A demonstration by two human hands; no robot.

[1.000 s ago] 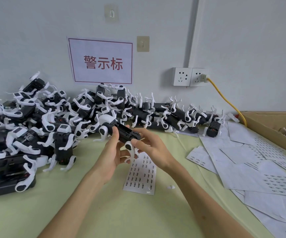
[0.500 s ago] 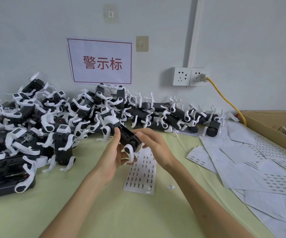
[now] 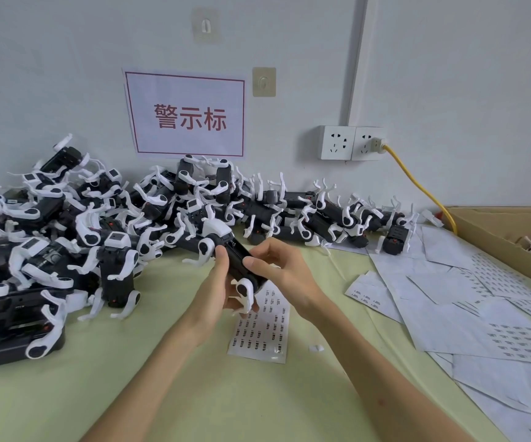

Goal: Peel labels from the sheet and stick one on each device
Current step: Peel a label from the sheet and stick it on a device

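Since a second ago: both hands plus the device they hold have drifted a bit up and toward the pile by the wall, and the device got tilted so its white head end points away from the person.
Device in hand: black boxy robot-dog body with white plastic legs point(image 3: 237, 261), held in the air just above the far end of the label sheet.
Left hand point(image 3: 214, 291): fingers wrapped around the device from the left, thumb up along its side, clamped on it.
Right hand point(image 3: 284, 271): fingers curled onto the right side of the device, thumb pressing on the black top face. Can't see a label under it, too small.
Label sheet: small white sheet with rows of tiny printed stickers point(image 3: 262, 327), flat on the pale green table cover point(image 3: 194, 393), directly below the hands.
Pile: black-and-white devices heaped point(image 3: 82, 224) left of and behind the label sheet, against the wall.
Loose sheets: more white paper sheets point(image 3: 468, 298) spread right of the label sheet.
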